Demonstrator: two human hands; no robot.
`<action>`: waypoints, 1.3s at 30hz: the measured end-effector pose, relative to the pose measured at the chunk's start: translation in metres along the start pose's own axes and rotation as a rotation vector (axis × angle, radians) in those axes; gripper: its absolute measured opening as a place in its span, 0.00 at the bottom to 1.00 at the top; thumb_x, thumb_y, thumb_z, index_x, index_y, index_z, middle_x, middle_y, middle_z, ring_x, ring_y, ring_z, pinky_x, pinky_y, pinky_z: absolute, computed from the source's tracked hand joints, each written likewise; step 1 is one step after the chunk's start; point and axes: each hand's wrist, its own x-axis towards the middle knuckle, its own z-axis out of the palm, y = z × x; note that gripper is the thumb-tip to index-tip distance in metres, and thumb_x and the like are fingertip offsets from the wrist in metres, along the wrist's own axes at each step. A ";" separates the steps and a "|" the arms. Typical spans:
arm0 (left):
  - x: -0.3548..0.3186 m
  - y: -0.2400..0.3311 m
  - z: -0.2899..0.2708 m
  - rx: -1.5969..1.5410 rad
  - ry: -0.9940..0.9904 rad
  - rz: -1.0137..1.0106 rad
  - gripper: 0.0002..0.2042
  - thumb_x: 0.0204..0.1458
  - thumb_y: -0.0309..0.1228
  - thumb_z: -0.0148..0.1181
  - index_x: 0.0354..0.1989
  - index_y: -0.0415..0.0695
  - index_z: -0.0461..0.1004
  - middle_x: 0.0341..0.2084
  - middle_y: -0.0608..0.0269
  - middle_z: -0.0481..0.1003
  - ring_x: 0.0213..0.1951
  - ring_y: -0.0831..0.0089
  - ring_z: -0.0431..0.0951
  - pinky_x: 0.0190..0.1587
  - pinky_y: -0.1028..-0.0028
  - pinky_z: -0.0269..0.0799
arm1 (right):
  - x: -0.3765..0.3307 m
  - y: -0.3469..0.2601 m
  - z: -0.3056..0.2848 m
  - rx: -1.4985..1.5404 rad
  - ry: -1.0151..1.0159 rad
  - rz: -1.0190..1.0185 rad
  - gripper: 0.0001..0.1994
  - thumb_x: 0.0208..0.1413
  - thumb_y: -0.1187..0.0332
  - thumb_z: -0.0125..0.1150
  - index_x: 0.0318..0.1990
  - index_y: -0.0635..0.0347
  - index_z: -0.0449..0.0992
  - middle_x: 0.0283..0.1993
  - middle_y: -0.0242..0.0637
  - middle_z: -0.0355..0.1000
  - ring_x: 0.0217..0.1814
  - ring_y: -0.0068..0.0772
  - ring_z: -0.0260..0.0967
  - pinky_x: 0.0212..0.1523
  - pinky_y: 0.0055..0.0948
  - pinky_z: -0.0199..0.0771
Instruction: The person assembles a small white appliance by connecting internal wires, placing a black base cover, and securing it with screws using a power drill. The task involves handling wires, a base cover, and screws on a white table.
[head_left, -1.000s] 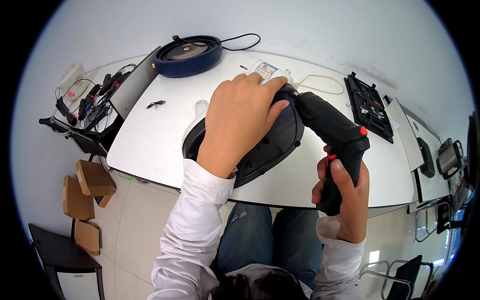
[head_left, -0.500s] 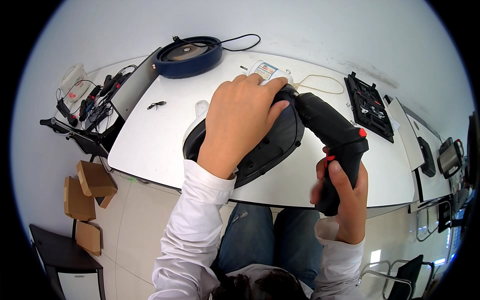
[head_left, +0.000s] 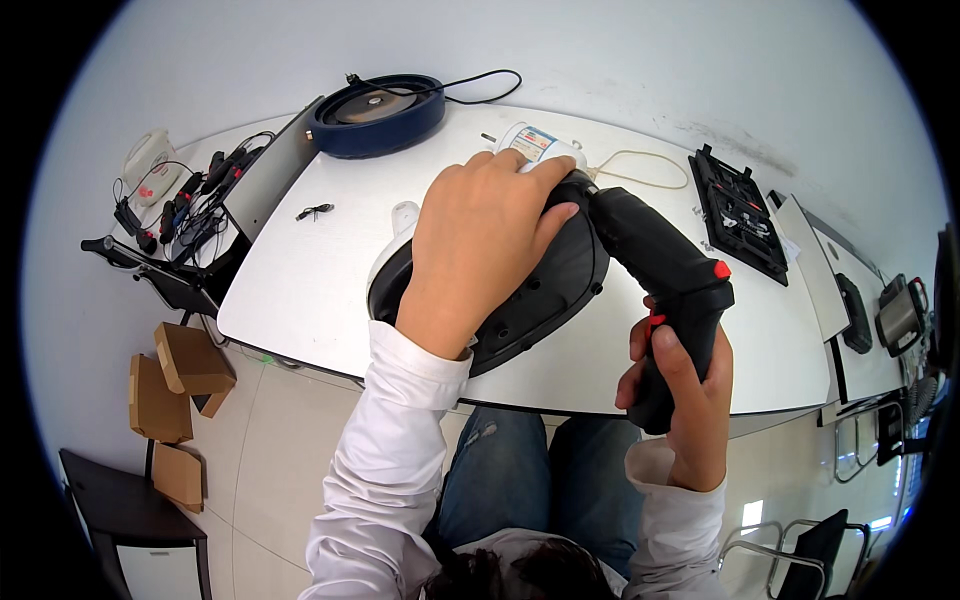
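Note:
A white appliance with a black oval underside [head_left: 550, 285] lies on the white table, its labelled white end [head_left: 537, 143] pointing to the far side. My left hand [head_left: 475, 245] lies over it with bent fingers, gripping it near the labelled end. In my right hand [head_left: 697, 385] is a black cordless screwdriver [head_left: 655, 240] with red buttons, held by its handle. The screwdriver's tip points to the far left and meets the appliance beside my left thumb. Whatever screw is there is too small to make out.
A dark blue round appliance [head_left: 425, 122] with a black cord stands at the far left. At the right lies an open black tool case [head_left: 738, 215]. A short black cable [head_left: 316, 211] lies left. Cardboard boxes [head_left: 160, 400] sit beyond the table's left edge.
The right hand and the screwdriver's handle have shifted very slightly left, and the right fingers have closed in on the grip. The left hand stays in place on the appliance.

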 end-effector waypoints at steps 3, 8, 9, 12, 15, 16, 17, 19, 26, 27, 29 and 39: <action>0.000 0.000 0.000 0.004 -0.001 0.000 0.15 0.48 0.38 0.63 0.44 0.50 0.77 0.30 0.57 0.77 0.30 0.60 0.76 0.31 0.67 0.70 | 0.000 -0.001 0.000 0.006 0.003 0.008 0.20 0.57 0.61 0.55 0.49 0.70 0.66 0.28 0.37 0.67 0.16 0.27 0.68 0.16 0.22 0.66; -0.001 0.001 0.001 0.038 0.014 0.007 0.15 0.48 0.39 0.63 0.44 0.51 0.77 0.30 0.58 0.77 0.30 0.61 0.76 0.30 0.68 0.70 | 0.000 -0.001 0.000 0.011 0.010 0.009 0.20 0.57 0.60 0.55 0.48 0.70 0.66 0.29 0.38 0.67 0.16 0.28 0.68 0.16 0.22 0.66; -0.001 0.002 0.002 0.044 0.012 0.005 0.15 0.48 0.39 0.63 0.44 0.51 0.77 0.30 0.59 0.77 0.29 0.61 0.76 0.30 0.68 0.70 | 0.000 0.000 0.000 0.014 0.015 0.010 0.21 0.57 0.60 0.55 0.49 0.70 0.66 0.29 0.39 0.67 0.16 0.28 0.68 0.16 0.22 0.66; -0.001 0.005 0.002 0.063 0.014 0.004 0.14 0.48 0.39 0.63 0.44 0.52 0.77 0.29 0.60 0.77 0.29 0.62 0.76 0.29 0.68 0.70 | -0.001 -0.001 -0.004 0.065 -0.004 0.027 0.20 0.56 0.61 0.57 0.49 0.68 0.65 0.31 0.39 0.69 0.18 0.27 0.69 0.20 0.22 0.69; -0.002 0.004 0.000 0.081 0.023 0.003 0.15 0.48 0.39 0.63 0.44 0.52 0.77 0.29 0.60 0.77 0.29 0.63 0.76 0.29 0.69 0.70 | -0.003 0.002 -0.008 0.124 -0.008 0.029 0.21 0.55 0.60 0.58 0.50 0.67 0.65 0.32 0.39 0.70 0.20 0.28 0.70 0.22 0.22 0.70; -0.003 0.004 0.000 0.080 0.027 0.000 0.15 0.48 0.39 0.63 0.45 0.53 0.77 0.30 0.61 0.77 0.30 0.63 0.77 0.30 0.69 0.70 | -0.003 0.004 -0.009 0.141 -0.004 0.025 0.22 0.54 0.59 0.58 0.50 0.68 0.65 0.32 0.40 0.70 0.20 0.28 0.70 0.22 0.22 0.70; -0.003 0.003 0.000 0.081 0.032 -0.006 0.15 0.48 0.39 0.63 0.45 0.53 0.77 0.30 0.61 0.77 0.30 0.64 0.77 0.30 0.70 0.70 | -0.004 0.006 -0.009 0.159 -0.005 0.022 0.23 0.54 0.59 0.58 0.51 0.68 0.65 0.33 0.41 0.70 0.20 0.28 0.70 0.22 0.22 0.70; -0.004 0.000 -0.002 0.081 0.031 -0.016 0.15 0.48 0.38 0.63 0.45 0.53 0.77 0.30 0.62 0.78 0.30 0.64 0.77 0.30 0.71 0.71 | -0.005 0.010 -0.009 0.194 -0.008 0.017 0.25 0.54 0.58 0.58 0.52 0.68 0.65 0.34 0.42 0.70 0.20 0.29 0.70 0.22 0.23 0.70; -0.004 -0.010 -0.017 -0.171 -0.025 -0.158 0.15 0.48 0.37 0.64 0.46 0.54 0.78 0.34 0.62 0.78 0.32 0.65 0.78 0.33 0.74 0.71 | -0.017 0.010 -0.017 0.351 -0.045 -0.024 0.27 0.51 0.59 0.59 0.53 0.69 0.63 0.36 0.47 0.69 0.20 0.30 0.70 0.22 0.23 0.70; -0.004 -0.011 -0.018 -0.208 -0.041 -0.180 0.15 0.48 0.37 0.64 0.46 0.53 0.78 0.34 0.62 0.79 0.32 0.65 0.78 0.33 0.75 0.71 | -0.018 0.012 -0.018 0.344 -0.058 -0.019 0.27 0.50 0.60 0.60 0.53 0.69 0.63 0.36 0.47 0.69 0.20 0.30 0.71 0.22 0.23 0.71; -0.005 -0.017 -0.012 -0.172 0.007 -0.111 0.15 0.48 0.38 0.64 0.45 0.54 0.78 0.32 0.65 0.78 0.30 0.67 0.77 0.31 0.74 0.70 | -0.019 0.014 -0.020 0.318 -0.082 -0.013 0.27 0.50 0.61 0.61 0.53 0.69 0.62 0.37 0.47 0.69 0.20 0.30 0.71 0.23 0.23 0.71; -0.009 -0.025 -0.013 -0.221 0.077 -0.047 0.14 0.48 0.34 0.64 0.46 0.56 0.79 0.44 0.64 0.77 0.38 0.68 0.77 0.35 0.76 0.71 | -0.021 0.021 -0.037 0.301 0.042 0.075 0.20 0.51 0.64 0.62 0.47 0.65 0.66 0.36 0.42 0.70 0.21 0.27 0.70 0.25 0.22 0.71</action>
